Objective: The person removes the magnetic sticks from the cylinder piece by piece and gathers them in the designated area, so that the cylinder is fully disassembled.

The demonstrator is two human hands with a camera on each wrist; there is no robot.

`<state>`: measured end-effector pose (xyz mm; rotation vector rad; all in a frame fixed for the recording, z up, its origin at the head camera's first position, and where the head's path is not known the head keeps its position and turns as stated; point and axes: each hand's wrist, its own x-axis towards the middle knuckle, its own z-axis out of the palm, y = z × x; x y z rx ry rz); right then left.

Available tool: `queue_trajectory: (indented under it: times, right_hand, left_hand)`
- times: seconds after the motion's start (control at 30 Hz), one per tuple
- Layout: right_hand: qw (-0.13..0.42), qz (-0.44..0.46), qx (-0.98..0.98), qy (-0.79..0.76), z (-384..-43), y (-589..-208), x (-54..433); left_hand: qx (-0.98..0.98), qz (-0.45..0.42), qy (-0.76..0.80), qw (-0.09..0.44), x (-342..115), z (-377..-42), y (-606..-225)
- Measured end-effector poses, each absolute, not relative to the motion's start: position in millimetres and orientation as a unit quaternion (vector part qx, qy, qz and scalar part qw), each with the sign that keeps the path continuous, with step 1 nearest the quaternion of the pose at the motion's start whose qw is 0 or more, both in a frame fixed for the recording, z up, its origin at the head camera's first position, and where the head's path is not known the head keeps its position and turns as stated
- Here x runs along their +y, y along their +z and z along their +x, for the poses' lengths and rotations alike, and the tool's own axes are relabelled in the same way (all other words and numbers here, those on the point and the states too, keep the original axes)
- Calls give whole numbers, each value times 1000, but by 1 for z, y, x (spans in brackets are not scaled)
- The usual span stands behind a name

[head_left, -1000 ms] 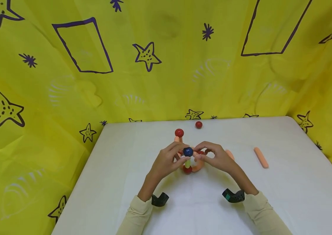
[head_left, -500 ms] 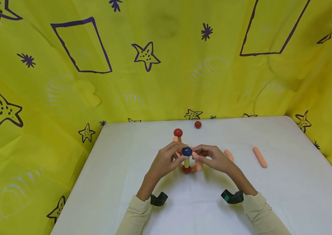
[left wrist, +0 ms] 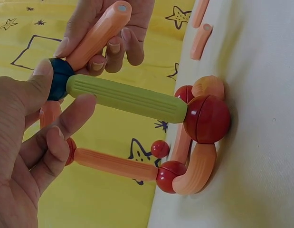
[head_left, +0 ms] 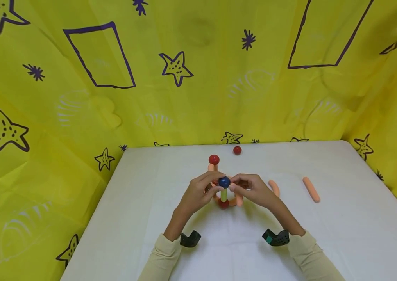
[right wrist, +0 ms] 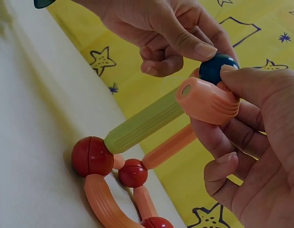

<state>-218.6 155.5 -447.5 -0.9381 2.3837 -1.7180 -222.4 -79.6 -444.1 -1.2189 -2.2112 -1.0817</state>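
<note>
My left hand [head_left: 197, 192] pinches a blue ball [head_left: 224, 182] between thumb and fingers. That ball tops an upright yellow-green magnetic stick [left wrist: 128, 99], whose foot meets a red ball [left wrist: 207, 119] on the table. With my right hand [head_left: 257, 191] I grip a curved orange magnetic stick [right wrist: 211, 102], one end at the blue ball and its free end pointing towards me. Behind the green stick, a straight orange stick [left wrist: 116, 164] joins other red balls of the same structure. Curved orange pieces [right wrist: 106, 204] form its base. My fingers partly hide the upper joints.
A loose red ball [head_left: 237, 150] lies near the back edge of the white table [head_left: 142, 171]. Right of the structure are a curved orange stick [head_left: 274, 187] and a straight orange stick [head_left: 311, 189]. A yellow patterned curtain [head_left: 198, 105] stands behind.
The curved orange stick in my right hand has turned so its free end points down towards me. My right fingers have shifted slightly; the left hand stays at the blue ball.
</note>
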Motion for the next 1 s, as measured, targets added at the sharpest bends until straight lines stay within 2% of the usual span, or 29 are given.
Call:
queue_trajectory:
  times: [0.33, 0.87, 1.0]
  right_hand:
    - [10, -308, 777, -549, -217, -445, 155]
    - [16, -268, 797, -541, -221, -447, 165]
    - [13, -234, 821, -521, -225, -452, 173]
  left_hand:
    - [-791, -429, -392, 190, -80, -222, -445]
    - [-794, -424, -394, 187, -79, -221, -444]
    - [-797, -420, -393, 185, -79, -220, -444]
